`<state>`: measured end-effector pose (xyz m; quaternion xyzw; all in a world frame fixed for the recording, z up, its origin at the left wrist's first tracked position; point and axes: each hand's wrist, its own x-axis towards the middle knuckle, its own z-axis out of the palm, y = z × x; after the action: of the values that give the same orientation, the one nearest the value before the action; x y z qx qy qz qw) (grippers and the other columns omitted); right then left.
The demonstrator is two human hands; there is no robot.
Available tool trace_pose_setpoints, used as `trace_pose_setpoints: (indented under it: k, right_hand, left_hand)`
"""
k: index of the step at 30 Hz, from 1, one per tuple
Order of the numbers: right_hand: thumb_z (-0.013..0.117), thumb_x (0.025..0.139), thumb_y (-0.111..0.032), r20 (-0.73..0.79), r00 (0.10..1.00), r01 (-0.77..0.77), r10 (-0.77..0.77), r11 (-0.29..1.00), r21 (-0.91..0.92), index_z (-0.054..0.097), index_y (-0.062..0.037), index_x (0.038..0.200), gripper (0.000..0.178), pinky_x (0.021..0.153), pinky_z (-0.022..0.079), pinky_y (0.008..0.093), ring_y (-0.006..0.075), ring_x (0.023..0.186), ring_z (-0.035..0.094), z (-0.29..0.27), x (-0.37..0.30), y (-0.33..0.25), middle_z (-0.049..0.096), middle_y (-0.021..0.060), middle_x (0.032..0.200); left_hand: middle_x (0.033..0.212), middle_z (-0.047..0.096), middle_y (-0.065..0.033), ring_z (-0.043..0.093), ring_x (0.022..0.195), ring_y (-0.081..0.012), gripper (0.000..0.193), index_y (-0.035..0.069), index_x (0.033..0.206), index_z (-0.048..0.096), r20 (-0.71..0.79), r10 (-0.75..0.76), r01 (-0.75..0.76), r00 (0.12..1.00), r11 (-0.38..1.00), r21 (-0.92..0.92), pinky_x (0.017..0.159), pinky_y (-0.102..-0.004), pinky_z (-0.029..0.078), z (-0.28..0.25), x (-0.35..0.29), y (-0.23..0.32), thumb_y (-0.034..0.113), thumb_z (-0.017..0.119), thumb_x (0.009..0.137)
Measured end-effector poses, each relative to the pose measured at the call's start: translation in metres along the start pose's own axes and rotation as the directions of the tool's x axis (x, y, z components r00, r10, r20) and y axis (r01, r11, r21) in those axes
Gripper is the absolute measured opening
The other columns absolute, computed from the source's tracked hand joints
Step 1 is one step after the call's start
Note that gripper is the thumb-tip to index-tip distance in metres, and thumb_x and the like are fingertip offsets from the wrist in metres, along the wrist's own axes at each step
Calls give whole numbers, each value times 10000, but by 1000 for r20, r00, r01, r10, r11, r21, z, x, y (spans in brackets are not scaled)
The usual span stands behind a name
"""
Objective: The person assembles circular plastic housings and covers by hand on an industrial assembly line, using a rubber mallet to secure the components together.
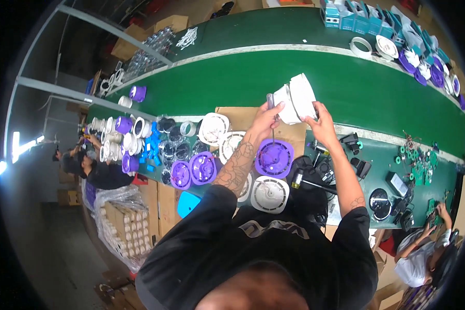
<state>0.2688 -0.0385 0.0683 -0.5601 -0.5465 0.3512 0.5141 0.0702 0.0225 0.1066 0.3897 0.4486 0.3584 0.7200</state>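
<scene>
Above the near edge of the belt, my right hand point(321, 124) grips a white round plastic housing point(300, 98) by its right side, thumb underneath. My left hand point(266, 120) is closed around a screwdriver point(270, 100); its thin shaft points down toward my body. The left thumb and fingertips also touch the housing's left side. Below the hands, a purple round base point(275, 159) with wires inside lies on a cardboard sheet point(296, 133). Closer to me is a white slotted base point(269, 194). Whatever is inside the housing is hidden from view.
To the left lie purple bases point(202, 167), white bases point(214, 128) and blue parts point(151, 147). A power tool point(297, 179) and black adapters point(361, 166) sit right of centre. A green belt point(212, 77) runs across. Co-workers sit at far left and lower right.
</scene>
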Motion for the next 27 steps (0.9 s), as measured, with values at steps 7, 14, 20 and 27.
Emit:
trace_pose_setpoints:
  k: [7, 14, 20, 27]
  right_hand:
    - [739, 766, -65, -42, 995, -85, 86, 996, 30, 496, 75, 1210, 525, 936, 454, 334, 269, 1091, 560, -21, -6, 6, 546, 181, 1159]
    - [717, 788, -61, -114, 983, -147, 141, 988, -46, 509, 57, 1203, 479, 894, 467, 327, 239, 1072, 570, -22, -1, 31, 586, 161, 1123]
    - [691, 810, -57, -108, 941, -283, 321, 919, 274, 477, 60, 1251, 503, 938, 439, 322, 219, 1100, 562, -7, -13, 37, 600, 164, 1184]
    - [694, 812, -64, 47, 950, -304, 309, 879, 367, 440, 76, 1294, 562, 973, 434, 329, 225, 1146, 544, -11, -18, 67, 572, 175, 1235]
  left_hand:
    - [718, 499, 15, 408, 519, -39, 228, 79, 941, 579, 127, -100, 102, 987, 995, -14, 380, -195, 275, 3, 23, -12, 265, 692, 871]
    - [743, 507, 6, 498, 646, -89, 292, 90, 985, 539, 24, -238, 239, 971, 967, -91, 391, -194, 286, -19, 41, -49, 313, 688, 870]
    - [823, 592, -11, 552, 682, -109, 345, 66, 1022, 594, -220, -372, 411, 902, 894, 176, 420, -232, 318, -56, 48, -87, 343, 705, 848]
    - [875, 654, -71, 663, 790, -197, 203, 37, 990, 669, 185, 537, -443, 823, 402, 801, 684, -354, 515, -16, 10, -31, 51, 668, 787]
